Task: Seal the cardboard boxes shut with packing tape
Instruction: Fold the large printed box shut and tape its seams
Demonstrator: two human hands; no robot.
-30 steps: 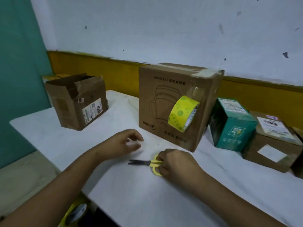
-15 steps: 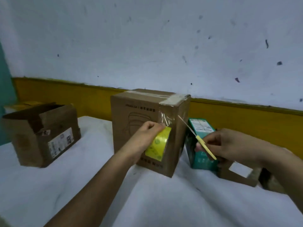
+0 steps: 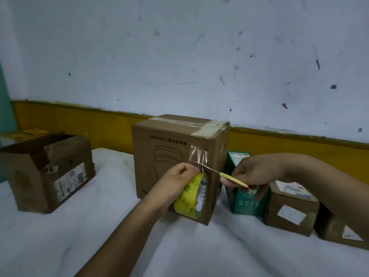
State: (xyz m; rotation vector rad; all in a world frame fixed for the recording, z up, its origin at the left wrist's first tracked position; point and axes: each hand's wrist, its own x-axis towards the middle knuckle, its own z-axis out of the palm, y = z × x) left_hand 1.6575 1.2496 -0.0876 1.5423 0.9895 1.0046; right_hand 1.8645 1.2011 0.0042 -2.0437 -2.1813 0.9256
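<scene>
The left hand [image 3: 172,183] grips the tape roll [image 3: 189,198] against the box [image 3: 159,148] (top already taped); the right hand [image 3: 254,172] holds scissors [image 3: 222,174] just above it.

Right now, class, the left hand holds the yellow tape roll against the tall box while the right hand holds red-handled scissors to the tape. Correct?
No. The head view shows the scissors in the right hand have yellow handles, not red; the left hand holds the tape roll against the tall box.
</scene>
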